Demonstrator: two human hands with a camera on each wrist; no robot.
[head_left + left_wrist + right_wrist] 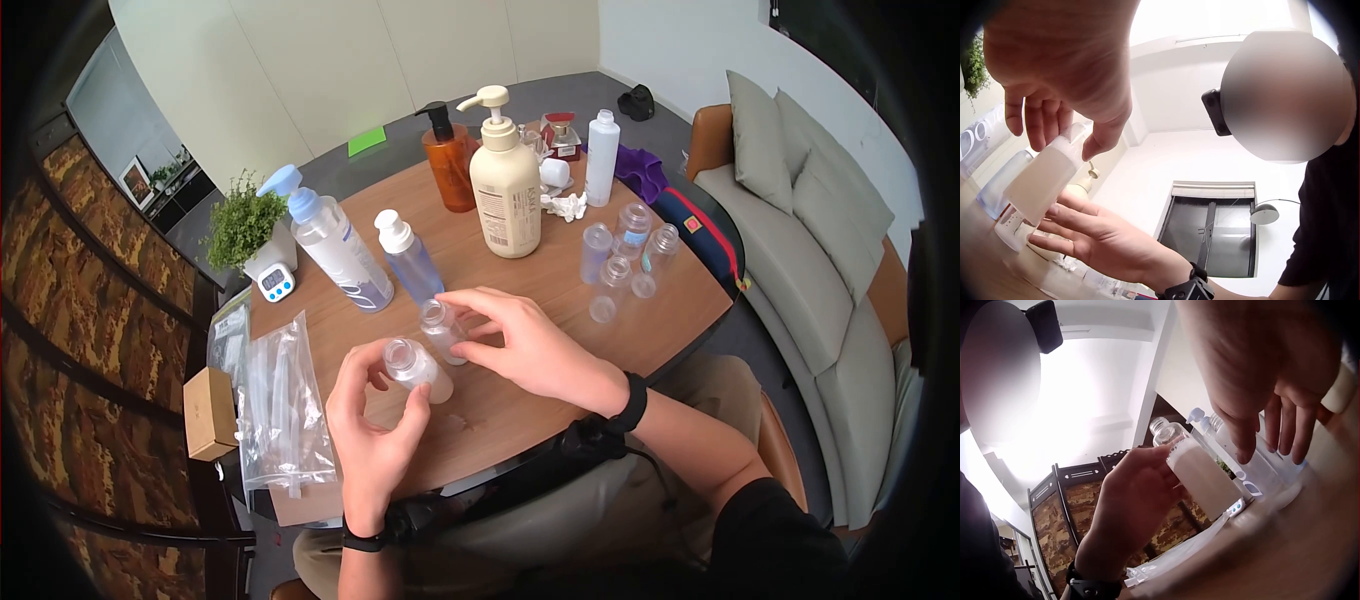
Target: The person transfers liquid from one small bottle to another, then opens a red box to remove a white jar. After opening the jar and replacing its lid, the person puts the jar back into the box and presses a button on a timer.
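Observation:
My left hand (375, 410) holds a small clear bottle (425, 378) between thumb and fingers near its uncapped neck. Cloudy whitish liquid fills much of this bottle, and bubbles show at its top in the right wrist view. Just beside it stands a second small uncapped clear bottle (440, 335). My right hand (530, 345) is at that second bottle, index fingertip by the neck and thumb low along its side. In the left wrist view the right hand's fingers (1054, 245) are fairly straight. A clear blue pump bottle (412, 262) with a white top stands right behind.
A large clear pump bottle (340, 255), a cream pump bottle (505, 195) and an amber one (450, 165) stand farther back. Several small clear bottles (632, 235) are at right. Plastic bags (285, 400), a cardboard box (210, 412) and a timer (274, 282) lie left.

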